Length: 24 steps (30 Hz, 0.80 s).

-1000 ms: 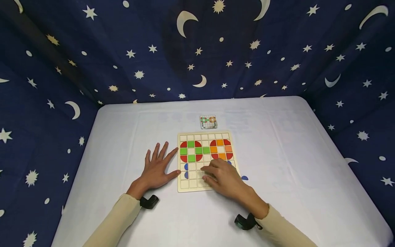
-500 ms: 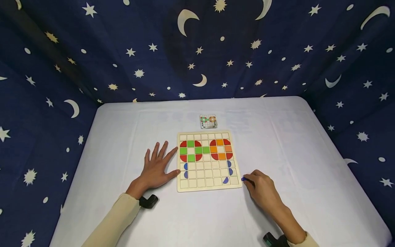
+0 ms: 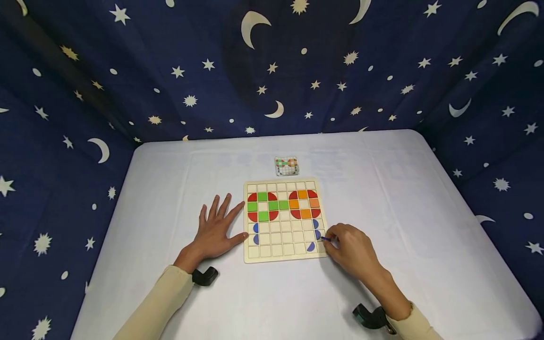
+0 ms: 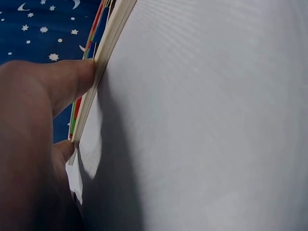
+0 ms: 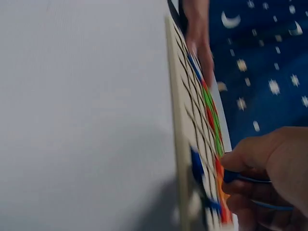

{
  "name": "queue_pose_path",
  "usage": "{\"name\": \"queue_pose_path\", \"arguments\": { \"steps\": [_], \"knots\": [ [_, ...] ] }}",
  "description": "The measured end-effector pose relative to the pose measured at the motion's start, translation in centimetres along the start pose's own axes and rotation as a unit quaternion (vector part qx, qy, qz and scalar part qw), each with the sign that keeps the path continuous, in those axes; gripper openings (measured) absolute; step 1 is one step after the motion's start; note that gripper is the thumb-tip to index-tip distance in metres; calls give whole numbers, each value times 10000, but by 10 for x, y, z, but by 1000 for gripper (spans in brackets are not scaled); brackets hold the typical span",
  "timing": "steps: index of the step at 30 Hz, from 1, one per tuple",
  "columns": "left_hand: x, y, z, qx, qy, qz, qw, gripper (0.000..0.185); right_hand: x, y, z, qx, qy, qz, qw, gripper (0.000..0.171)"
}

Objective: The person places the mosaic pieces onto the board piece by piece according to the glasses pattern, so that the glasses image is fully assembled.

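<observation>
Low and right of centre in the head view, the right hand [image 3: 350, 250] is now brought back from the bare counter [image 3: 408, 198] to the lower right edge of the wooden grid board [image 3: 281, 256]. A small blue piece [image 3: 326, 239] is pinched between its curled fingertips, just beside the blue pieces already seated in the right-hand column; a moment ago that piece was only being picked up off the cloth. One more blue piece therefore seems about to be set. Left of the board, the left hand [image 3: 215, 231] is kept flat, fingers spread, thumb against the board's edge. Farther up, a small pattern card [image 3: 286, 166] lies.
</observation>
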<state>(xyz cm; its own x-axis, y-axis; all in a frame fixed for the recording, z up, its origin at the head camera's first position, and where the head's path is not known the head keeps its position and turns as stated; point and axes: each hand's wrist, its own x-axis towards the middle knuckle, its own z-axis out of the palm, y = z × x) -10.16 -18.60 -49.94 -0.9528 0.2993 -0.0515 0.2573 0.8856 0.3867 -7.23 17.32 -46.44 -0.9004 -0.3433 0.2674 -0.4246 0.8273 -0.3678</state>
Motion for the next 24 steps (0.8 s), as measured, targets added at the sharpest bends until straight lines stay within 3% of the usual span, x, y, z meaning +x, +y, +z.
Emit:
{"name": "queue_pose_path", "arguments": {
  "steps": [7,14,19,24],
  "knots": [
    [-1,-1,2,16,15,18,10000,83,16,-53,39,892,39,-872,9922,16],
    [0,-1,1,-26,78,53,10000,83,28,-85,67,630,121,-1562,9856,10],
    [-1,0,0,15,123,75,9999,83,32,-92,71,594,49,-1637,9847,12],
    [-1,-2,0,27,173,89,9998,83,34,-95,68,888,-344,-1573,9830,10]
  ]
}}
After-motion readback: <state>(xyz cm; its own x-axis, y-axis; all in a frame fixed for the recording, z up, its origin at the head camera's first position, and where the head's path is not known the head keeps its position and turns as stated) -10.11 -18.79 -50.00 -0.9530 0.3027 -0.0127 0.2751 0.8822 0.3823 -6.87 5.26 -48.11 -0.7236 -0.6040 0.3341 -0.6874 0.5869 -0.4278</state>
